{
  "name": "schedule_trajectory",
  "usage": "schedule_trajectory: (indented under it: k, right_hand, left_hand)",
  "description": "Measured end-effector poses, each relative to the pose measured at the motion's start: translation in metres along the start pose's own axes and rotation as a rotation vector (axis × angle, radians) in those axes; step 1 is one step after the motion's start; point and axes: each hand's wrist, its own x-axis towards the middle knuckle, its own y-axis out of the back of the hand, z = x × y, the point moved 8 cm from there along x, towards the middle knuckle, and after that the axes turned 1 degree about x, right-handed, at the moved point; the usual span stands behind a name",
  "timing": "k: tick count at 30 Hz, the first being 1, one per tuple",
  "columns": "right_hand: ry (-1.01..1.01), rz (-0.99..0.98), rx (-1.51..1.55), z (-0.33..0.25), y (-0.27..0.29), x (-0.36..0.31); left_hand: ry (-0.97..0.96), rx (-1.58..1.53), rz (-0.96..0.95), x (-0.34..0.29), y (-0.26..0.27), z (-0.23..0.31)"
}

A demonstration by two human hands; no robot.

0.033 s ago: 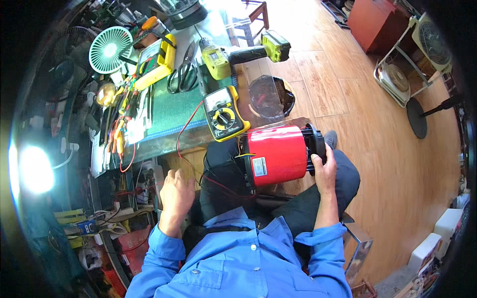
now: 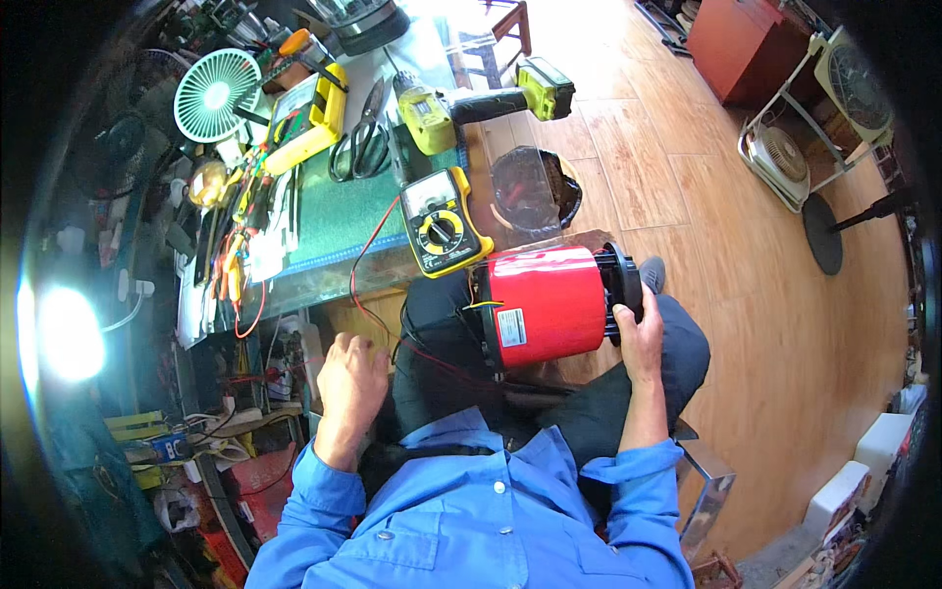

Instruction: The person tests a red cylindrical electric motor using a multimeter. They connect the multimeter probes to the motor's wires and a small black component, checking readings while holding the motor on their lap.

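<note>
A red cylindrical appliance (image 2: 547, 306) with black ends lies on its side across my thighs. My right hand (image 2: 641, 334) grips its black right end, thumb on the near side. A white label and a short yellow-green wire show at its left side. My left hand (image 2: 351, 388) hangs over my left leg with its fingers curled in; what they hold, if anything, is hidden. Red and dark leads run close by it. Beyond the appliance, at the table's corner, lies a yellow-and-black analog multimeter (image 2: 444, 224), a red lead trailing from it.
On the glass-topped table (image 2: 329, 270) are a cordless drill (image 2: 428, 116), black scissors (image 2: 360, 147), a second yellow meter (image 2: 306, 118), a small fan (image 2: 217, 96) and several hand tools. A bin (image 2: 564, 191) stands beside it. A lamp (image 2: 72, 334) glares at left; a larger fan (image 2: 854, 83) stands far right.
</note>
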Motion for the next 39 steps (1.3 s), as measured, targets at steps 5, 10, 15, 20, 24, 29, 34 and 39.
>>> schedule_trajectory:
  k: [5,10,15,20,24,29,34,39]
  right_hand:
    - [-0.015,-0.042,-0.024,0.004,-0.005,0.005]
    - [-0.074,-0.055,0.212,0.029,-0.002,0.008]
    - [-0.123,-0.113,0.364,0.035,-0.007,0.006]
    - [-0.094,-0.161,0.557,0.031,-0.015,0.002]
    - [-0.084,-0.11,0.609,0.04,-0.009,0.003]
    - [-0.016,-0.088,0.514,0.034,-0.006,-0.007]
    - [0.048,-0.075,0.512,0.026,0.0,-0.013]
    - [0.111,-0.017,0.452,0.011,0.011,-0.025]
  left_hand:
    - [-0.081,-0.511,-0.326,-0.006,-0.039,0.063]
    - [0.132,-0.941,-0.383,0.001,-0.159,0.065]
    - [0.533,-1.733,-0.621,0.02,-0.247,0.067]
    - [0.692,-1.929,-0.724,0.028,-0.225,0.104]
    - [0.655,-1.909,-0.763,0.036,-0.244,0.099]
    - [0.639,-1.948,-0.691,0.041,-0.243,0.081]
    - [0.657,-2.021,-0.66,0.038,-0.236,0.089]
    - [0.651,-1.985,-0.68,0.033,-0.239,0.088]
